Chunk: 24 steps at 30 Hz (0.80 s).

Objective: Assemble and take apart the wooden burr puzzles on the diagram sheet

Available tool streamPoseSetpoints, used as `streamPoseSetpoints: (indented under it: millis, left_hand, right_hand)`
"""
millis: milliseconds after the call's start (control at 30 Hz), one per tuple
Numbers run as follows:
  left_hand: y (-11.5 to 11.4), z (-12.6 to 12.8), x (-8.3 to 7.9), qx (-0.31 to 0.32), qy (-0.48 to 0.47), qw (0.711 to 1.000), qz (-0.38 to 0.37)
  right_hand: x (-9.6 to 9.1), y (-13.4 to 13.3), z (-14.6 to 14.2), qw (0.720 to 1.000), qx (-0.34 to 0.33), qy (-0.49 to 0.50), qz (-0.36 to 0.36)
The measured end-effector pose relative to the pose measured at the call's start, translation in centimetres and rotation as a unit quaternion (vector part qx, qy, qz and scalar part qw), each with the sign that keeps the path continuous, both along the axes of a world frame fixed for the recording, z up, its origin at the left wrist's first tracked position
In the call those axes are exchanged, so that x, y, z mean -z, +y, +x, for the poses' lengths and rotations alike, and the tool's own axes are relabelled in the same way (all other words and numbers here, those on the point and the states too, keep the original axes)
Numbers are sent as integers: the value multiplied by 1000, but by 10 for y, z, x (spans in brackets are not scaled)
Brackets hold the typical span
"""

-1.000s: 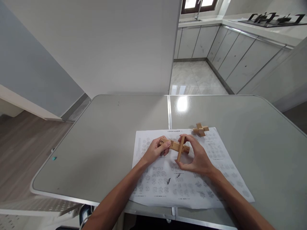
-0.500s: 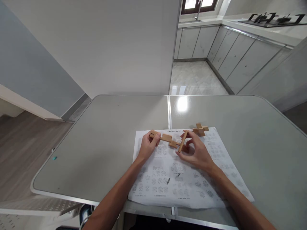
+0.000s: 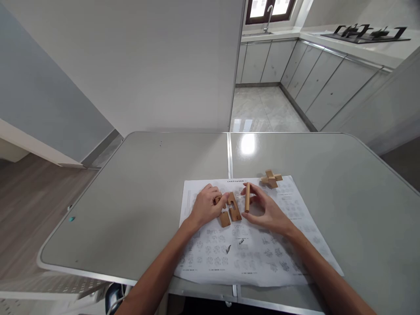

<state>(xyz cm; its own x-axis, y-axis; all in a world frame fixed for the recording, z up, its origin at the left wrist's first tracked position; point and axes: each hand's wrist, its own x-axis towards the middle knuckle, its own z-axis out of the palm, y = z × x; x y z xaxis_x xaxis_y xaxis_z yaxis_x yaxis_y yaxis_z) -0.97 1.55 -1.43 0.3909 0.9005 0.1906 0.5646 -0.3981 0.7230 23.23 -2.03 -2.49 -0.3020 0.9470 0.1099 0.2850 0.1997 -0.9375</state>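
My left hand [image 3: 206,205] is closed on a notched wooden puzzle piece [image 3: 225,219], held low over the printed sheet [image 3: 223,271]. Its upper end is partly covered by my fingers. Just right of it, a second notched wooden block [image 3: 235,207] with a cut-out lies on the paper, close to my left thumb. Between thumb and fingertips, my right hand [image 3: 269,213] grips a plain wooden stick [image 3: 247,197], nearly upright in view. Beyond that hand, an assembled wooden cross-shaped puzzle [image 3: 271,179] rests at the sheet's far edge.
The sheet with small diagrams lies on a grey folding table [image 3: 138,197], across its metal centre seam [image 3: 229,153]. Two small dark leaf-like marks [image 3: 228,249] show on the paper. A small teal object [image 3: 71,218] is near the table's left edge. A white wall stands behind.
My left hand has turned its notched piece from lying sideways to pointing toward me. The second block now lies lengthwise beside it. My right hand's stick has become more upright in view.
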Motion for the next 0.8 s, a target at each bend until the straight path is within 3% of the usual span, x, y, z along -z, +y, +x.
streamPoseSetpoints:
  millis: [133,300,500,800]
  left_hand:
    - [1,1,3,-35,12,999,27]
    - [0,2,3,-53,27,997,43]
    - [-1,4,5,-70,64,994,61]
    - [-3,5,9,-78,103,987,95]
  right_hand:
    - [11,3,6,994,27,-84,67]
    - [10,1,11,984,-7,-166,66]
    - [-3,0,21,978,-86,-180,65]
    - [1,2,25,977,-85,-183,74]
